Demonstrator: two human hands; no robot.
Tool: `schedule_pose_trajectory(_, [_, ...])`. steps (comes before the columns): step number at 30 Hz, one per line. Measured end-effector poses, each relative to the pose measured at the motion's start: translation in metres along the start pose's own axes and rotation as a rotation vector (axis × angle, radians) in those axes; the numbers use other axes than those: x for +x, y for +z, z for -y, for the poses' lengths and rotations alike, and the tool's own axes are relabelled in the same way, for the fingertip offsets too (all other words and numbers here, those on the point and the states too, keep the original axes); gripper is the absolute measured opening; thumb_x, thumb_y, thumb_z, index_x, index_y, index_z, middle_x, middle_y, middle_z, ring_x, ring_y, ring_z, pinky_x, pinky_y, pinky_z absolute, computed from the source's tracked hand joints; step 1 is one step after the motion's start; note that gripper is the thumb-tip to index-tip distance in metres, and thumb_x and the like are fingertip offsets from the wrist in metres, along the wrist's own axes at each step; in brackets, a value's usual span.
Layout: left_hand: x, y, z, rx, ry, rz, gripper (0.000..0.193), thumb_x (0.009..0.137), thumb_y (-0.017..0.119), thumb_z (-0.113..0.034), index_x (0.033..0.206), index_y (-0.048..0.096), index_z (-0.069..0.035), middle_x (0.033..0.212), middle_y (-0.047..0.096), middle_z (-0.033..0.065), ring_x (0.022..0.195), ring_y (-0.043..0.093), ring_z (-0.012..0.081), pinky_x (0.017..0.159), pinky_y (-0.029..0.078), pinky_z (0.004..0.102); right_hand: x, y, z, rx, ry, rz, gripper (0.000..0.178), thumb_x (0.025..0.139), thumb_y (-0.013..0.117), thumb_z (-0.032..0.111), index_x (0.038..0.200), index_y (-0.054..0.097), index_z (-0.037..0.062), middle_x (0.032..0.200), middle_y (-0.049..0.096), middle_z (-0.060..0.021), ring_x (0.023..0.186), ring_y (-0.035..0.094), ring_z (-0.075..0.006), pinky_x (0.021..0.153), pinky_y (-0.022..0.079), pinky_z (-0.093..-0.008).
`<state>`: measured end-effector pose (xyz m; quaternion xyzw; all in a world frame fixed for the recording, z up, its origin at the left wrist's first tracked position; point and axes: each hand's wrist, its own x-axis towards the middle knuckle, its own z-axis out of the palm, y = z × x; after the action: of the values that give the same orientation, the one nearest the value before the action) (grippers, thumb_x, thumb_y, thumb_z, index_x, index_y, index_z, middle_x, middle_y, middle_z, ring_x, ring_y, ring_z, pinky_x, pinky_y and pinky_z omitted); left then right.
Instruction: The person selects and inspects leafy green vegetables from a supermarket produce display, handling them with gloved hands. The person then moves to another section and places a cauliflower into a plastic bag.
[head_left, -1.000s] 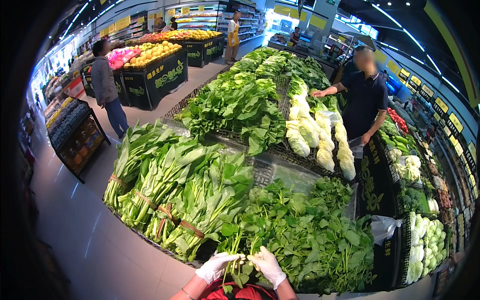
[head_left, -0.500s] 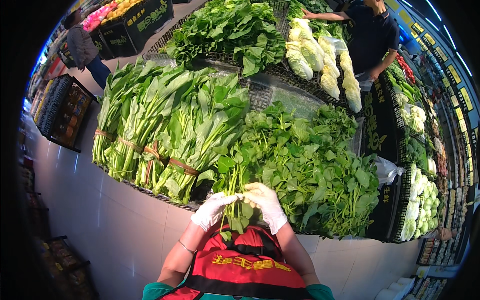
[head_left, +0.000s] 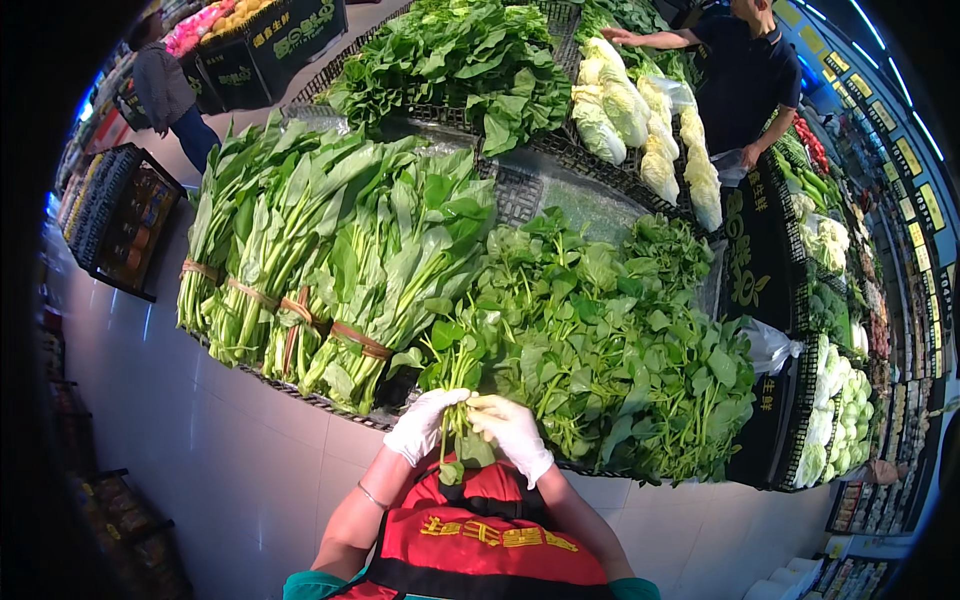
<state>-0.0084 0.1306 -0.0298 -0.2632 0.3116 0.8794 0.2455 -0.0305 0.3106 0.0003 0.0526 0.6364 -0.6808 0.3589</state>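
Note:
My left hand (head_left: 422,426), in a white glove, is closed round the stems of a small bunch of leafy greens (head_left: 457,362). Its leaves point away from me, and a few leaves and stems hang below my fingers. My gloved right hand (head_left: 513,434) pinches the same stems from the other side, fingertips close to the left ones. Just beyond and to the right spreads a pile of loose leafy greens (head_left: 620,350) of a similar look. To the left lie several big tied bundles of long-leaved greens (head_left: 340,250), bound with brown bands.
Darker leafy greens (head_left: 455,70) and napa cabbages (head_left: 610,105) fill black crates farther back. A person in dark clothes (head_left: 745,90) stands at the far right, reaching over the produce. Another person (head_left: 175,95) is at far left, near a low shelf (head_left: 125,220). A plastic bag (head_left: 770,345) hangs right.
My right hand has shifted slightly left and down along the stems, its fingers drawn closer in. The left hand keeps its hold on the bunch. The view has moved a little.

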Motion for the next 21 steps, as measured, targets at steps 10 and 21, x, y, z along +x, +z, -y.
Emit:
schedule_pose_trajectory(10, [-0.037,-0.026,-0.039,-0.525,-0.005,0.032,0.019,0.093,0.062,-0.021,0.094,0.062,-0.002,0.089,0.066,0.012,0.07,0.061,0.0204,0.068,0.056,0.0348,0.014,-0.016,-0.022,-0.398,-0.119,-0.103,0.029,0.094,0.062,0.011,0.121,0.063,0.0011,0.108,0.071,-0.0086,0.092,0.066,-0.0127,0.078,0.052,-0.0244])
schedule_pose_trajectory(21, [-0.061,-0.027,-0.044,-0.555,0.114,0.103,0.026,0.096,0.053,-0.026,0.08,0.054,-0.006,0.08,0.053,0.0084,0.064,0.047,0.0164,0.061,0.046,0.0313,0.089,0.051,-0.045,-0.256,-0.197,-0.047,0.057,0.078,0.074,0.019,0.129,0.054,0.0027,0.104,0.069,-0.0185,0.089,0.066,-0.0274,0.079,0.052,-0.0373])
